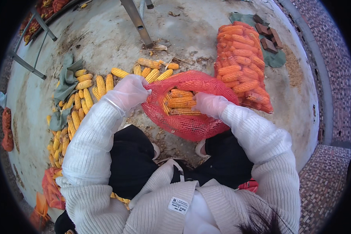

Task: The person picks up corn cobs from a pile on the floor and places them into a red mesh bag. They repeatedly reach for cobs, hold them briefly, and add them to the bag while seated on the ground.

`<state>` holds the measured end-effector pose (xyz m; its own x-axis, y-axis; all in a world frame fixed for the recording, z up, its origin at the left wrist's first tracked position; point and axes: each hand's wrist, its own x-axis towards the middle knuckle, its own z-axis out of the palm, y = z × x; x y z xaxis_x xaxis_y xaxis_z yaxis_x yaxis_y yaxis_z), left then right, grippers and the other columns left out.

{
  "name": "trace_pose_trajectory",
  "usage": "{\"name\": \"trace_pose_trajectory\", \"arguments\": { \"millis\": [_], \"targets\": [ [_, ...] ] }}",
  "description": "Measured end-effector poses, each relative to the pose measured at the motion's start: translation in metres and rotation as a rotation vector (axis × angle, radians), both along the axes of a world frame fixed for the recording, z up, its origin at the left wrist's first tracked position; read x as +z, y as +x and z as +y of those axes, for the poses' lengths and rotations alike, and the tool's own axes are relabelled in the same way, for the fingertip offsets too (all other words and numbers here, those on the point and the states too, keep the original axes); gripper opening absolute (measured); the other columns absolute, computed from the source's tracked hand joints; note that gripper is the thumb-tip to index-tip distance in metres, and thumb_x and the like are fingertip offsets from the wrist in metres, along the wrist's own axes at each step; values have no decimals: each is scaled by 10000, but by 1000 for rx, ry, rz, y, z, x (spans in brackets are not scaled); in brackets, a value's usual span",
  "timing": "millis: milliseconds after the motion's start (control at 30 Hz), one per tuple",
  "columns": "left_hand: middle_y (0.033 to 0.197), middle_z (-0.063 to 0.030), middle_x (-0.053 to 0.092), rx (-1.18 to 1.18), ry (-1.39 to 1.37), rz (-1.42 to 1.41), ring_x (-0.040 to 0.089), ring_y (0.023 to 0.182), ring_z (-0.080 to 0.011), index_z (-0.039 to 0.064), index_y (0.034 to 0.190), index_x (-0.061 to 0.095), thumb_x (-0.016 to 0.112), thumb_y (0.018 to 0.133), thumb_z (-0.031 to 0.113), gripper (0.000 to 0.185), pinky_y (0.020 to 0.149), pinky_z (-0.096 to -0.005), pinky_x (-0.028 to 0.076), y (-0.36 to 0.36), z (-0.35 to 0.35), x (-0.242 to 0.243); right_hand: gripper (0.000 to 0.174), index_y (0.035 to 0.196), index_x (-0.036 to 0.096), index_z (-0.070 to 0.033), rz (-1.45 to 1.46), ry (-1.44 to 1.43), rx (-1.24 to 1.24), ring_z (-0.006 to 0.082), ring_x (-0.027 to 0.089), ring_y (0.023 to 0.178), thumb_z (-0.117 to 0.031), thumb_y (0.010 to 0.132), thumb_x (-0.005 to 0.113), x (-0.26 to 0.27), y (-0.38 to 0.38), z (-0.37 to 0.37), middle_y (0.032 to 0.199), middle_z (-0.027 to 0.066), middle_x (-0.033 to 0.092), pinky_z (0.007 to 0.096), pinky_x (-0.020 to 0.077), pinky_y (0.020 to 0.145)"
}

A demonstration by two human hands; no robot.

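A red mesh bag (pixel 190 128) stands between my knees with its mouth spread wide. My left hand (pixel 131 92), in a clear plastic glove, pinches the left side of its rim. Several yellow corn cobs (pixel 181 102) lie inside the bag. My right hand (pixel 209 103), gloved the same way, reaches in over the right rim. Its fingertips touch the right ends of the cobs, and whether they grip one is hidden.
Loose corn cobs (pixel 76 117) spread over the concrete on my left, partly under a green cloth (pixel 65 79). A filled mesh sack of corn (pixel 241 58) lies at the right, with bricks (pixel 269 38) beyond. Metal legs (pixel 139 23) stand ahead.
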<state>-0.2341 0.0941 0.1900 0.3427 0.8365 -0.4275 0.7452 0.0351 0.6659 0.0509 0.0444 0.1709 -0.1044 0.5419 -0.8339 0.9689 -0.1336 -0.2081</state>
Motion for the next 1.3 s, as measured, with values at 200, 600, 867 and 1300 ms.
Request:
{"name": "trace_pose_trajectory", "arguments": {
  "millis": [200,600,867,1300],
  "targets": [
    [822,-182,730,-52,8,60,723,746,-263,-27,947,741,733,922,179,208,706,-381,561,-8,5,14,589,1499,530,-90,329,279,-48,357,684,1136,-339,985,676,-75,-33,31,1197,226,710,403,506,1003],
    [825,-170,734,57,-35,-56,717,737,-244,-13,998,739,739,923,178,205,701,-373,551,-30,4,-4,378,1350,636,-49,415,422,-482,298,627,1243,-191,1005,581,-104,-40,18,1329,170,680,429,449,1094],
    [792,-55,686,140,-95,-220,662,674,-137,-42,964,719,716,904,87,142,601,-296,564,-22,9,0,405,1381,642,-99,190,298,426,401,661,1172,-227,1012,535,-142,-39,25,1292,193,687,457,504,1027],
    [1144,-232,730,107,116,467,699,1094,-389,5,1095,755,558,1013,441,486,943,-467,536,-84,107,-147,302,1243,716,-15,405,352,13,232,695,894,27,981,573,118,-36,-20,1044,137,748,351,551,829]
  ]
}}
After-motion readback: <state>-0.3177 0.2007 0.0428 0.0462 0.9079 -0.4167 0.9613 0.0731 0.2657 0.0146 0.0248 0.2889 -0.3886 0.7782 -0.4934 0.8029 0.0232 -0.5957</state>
